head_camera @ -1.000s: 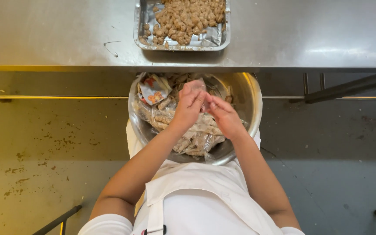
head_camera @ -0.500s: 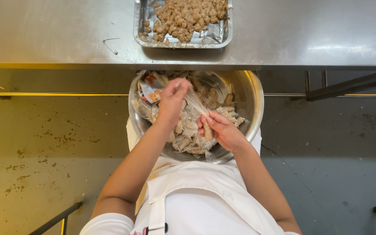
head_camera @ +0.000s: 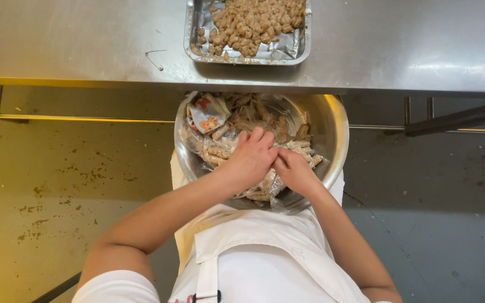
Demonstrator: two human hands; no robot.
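My left hand (head_camera: 251, 159) was curled, fingers bent down over a clear plastic packet (head_camera: 269, 182) of brown snack pieces, and my right hand (head_camera: 293, 169) pinched the same packet just beside it, fingertips of both hands touching. Whether either hand fully gripped the plastic I could not tell. Both hands sat inside a round steel bowl (head_camera: 335, 132) held against my white apron (head_camera: 265, 264), near the bowl's close rim. The bowl was heaped with more clear packets of brown pieces, and a crumpled coloured wrapper (head_camera: 207, 114) lay at its far left. Beyond the bowl ran a steel table (head_camera: 85, 39); on its far edge stood a foil tray (head_camera: 298, 51) filled with loose brown pieces. Below, the floor (head_camera: 46, 185) looked yellowish and stained on the left, grey on the right.
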